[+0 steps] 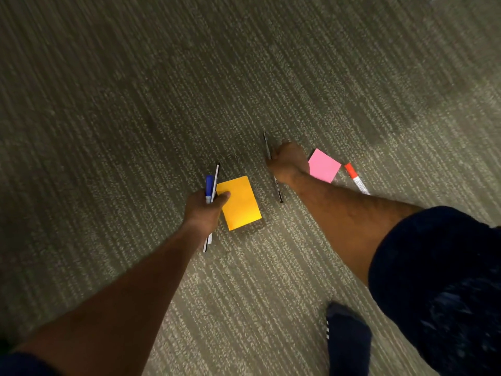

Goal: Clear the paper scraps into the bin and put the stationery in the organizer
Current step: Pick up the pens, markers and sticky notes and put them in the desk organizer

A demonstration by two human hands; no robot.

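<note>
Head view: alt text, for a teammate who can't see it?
Over grey carpet, the left hand holds a blue marker and a thin pen; the right hand grips a dark pen lying on it. An orange pad, pink pad and red marker lie nearby.

Both my arms reach down. My left hand (202, 210) grips a blue marker (209, 185) and a thin pen (216, 175); my right hand (288, 164) curls its fingers round a dark pen (278, 191).

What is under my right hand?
A thin dark pen runs under the right hand, both ends sticking out. Its middle and the grip on it are hidden.
</note>
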